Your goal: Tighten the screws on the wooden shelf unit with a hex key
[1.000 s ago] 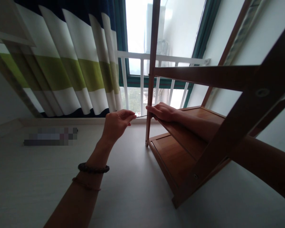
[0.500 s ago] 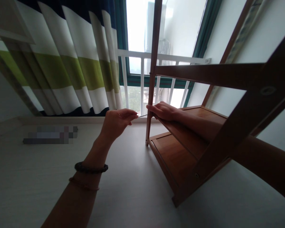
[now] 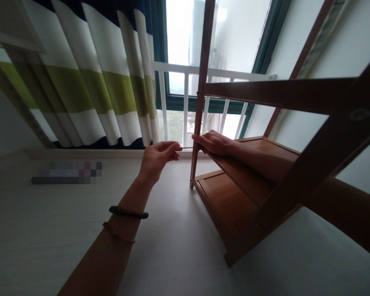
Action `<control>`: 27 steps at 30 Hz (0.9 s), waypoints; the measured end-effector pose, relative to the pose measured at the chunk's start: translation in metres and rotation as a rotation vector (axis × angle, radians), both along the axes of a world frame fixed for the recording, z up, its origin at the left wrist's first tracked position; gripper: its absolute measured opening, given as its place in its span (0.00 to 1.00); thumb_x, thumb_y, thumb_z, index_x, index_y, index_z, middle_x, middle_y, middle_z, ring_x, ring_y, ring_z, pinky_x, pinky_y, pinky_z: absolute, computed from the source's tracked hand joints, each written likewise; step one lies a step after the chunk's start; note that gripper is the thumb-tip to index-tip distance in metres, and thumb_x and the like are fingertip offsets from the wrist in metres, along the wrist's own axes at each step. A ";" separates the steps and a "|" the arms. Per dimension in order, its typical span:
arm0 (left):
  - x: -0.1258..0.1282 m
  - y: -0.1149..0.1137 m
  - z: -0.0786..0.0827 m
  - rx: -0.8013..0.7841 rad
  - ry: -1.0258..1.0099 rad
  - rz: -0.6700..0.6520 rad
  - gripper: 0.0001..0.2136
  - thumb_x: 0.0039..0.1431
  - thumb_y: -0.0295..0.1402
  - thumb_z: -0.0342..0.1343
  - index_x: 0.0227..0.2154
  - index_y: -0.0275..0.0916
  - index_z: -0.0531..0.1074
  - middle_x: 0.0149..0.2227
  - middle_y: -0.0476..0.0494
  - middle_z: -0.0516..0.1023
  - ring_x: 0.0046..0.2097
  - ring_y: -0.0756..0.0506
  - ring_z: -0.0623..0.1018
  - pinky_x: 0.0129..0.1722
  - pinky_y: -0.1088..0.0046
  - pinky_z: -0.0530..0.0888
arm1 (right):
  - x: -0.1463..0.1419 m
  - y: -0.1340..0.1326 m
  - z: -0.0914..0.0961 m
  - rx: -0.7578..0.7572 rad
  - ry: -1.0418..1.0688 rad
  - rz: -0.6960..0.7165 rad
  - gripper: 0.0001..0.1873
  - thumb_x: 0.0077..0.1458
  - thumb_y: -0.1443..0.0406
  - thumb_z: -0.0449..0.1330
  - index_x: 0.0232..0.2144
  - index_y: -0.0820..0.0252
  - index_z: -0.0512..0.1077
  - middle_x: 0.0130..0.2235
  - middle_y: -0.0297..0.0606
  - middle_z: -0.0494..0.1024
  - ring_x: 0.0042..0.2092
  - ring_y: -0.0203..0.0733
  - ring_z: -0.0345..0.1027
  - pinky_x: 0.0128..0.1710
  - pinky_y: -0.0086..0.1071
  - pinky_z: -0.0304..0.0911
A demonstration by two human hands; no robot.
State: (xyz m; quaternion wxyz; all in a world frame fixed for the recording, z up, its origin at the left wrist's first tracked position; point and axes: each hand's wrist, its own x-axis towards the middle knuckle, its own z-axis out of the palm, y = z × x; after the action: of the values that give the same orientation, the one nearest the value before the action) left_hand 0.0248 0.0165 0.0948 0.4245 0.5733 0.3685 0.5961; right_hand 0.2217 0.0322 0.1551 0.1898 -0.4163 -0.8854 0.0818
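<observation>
Right in the middle of the frame, the left hand [image 3: 160, 158] is pinching a thin dark rod [image 3: 187, 147] between thumb and fingertips, closing on its left end. The rod is lying almost level, its long axis running left to right across the picture, and its right end is pointing straight at the far post [image 3: 204, 53] of a brown wooden rack [image 3: 283, 93]; whether the tip is sitting in a hole, I cannot tell. Meanwhile the right hand [image 3: 214, 142] is gripping the rack where that post is meeting the middle board [image 3: 243, 176], one digit pressing across the post just above the rod, while some of the fingers are hiding from view. The rack is standing in the right half of the frame on the pale floor [image 3: 160, 246], its long posts pointing upward: the far post is rising through the centre, leaning slightly right at the top, and the near post [image 3: 308, 168] is slanting from lower centre towards the upper right. The lower board [image 3: 225, 201] is stretching from mid-frame towards the lower right. A dark bracelet [image 3: 128, 213] is circling the left wrist, a white railing [image 3: 186, 98] is crossing the window [image 3: 179, 41] at upper centre, and a striped curtain [image 3: 89, 86] is hanging at upper left.
</observation>
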 end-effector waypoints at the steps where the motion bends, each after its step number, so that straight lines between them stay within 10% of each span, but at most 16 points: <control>1: 0.000 0.000 0.000 -0.029 -0.012 -0.030 0.17 0.43 0.40 0.62 0.34 0.32 0.74 0.32 0.41 0.78 0.26 0.52 0.75 0.30 0.73 0.74 | 0.000 0.000 0.000 0.002 -0.002 0.002 0.38 0.57 0.45 0.35 0.21 0.65 0.73 0.22 0.36 0.71 0.27 0.31 0.62 0.35 0.27 0.52; 6: -0.006 -0.004 0.002 -0.047 0.072 -0.118 0.15 0.47 0.40 0.60 0.34 0.33 0.75 0.22 0.48 0.74 0.24 0.53 0.73 0.26 0.75 0.73 | 0.000 0.001 0.000 0.005 -0.008 0.009 0.39 0.57 0.45 0.34 0.22 0.66 0.73 0.23 0.36 0.71 0.26 0.30 0.61 0.35 0.27 0.52; 19: -0.009 0.001 0.001 -0.226 -0.130 -0.344 0.10 0.54 0.31 0.56 0.39 0.37 0.74 0.33 0.44 0.78 0.29 0.54 0.77 0.28 0.84 0.74 | 0.000 0.001 -0.001 0.010 -0.001 0.006 0.39 0.56 0.44 0.34 0.22 0.65 0.73 0.22 0.36 0.71 0.27 0.31 0.61 0.34 0.27 0.52; 27: -0.006 -0.007 0.005 -0.043 0.182 -0.165 0.15 0.51 0.41 0.57 0.35 0.33 0.74 0.34 0.39 0.78 0.35 0.47 0.77 0.32 0.73 0.75 | 0.000 0.000 0.000 0.012 -0.009 0.011 0.39 0.56 0.44 0.34 0.22 0.65 0.73 0.22 0.36 0.71 0.27 0.31 0.61 0.34 0.28 0.52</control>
State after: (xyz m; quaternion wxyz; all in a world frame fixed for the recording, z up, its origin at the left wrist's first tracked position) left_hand 0.0188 0.0098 0.0995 0.4492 0.6440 0.3699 0.4966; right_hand 0.2219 0.0325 0.1551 0.1881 -0.4104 -0.8891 0.0755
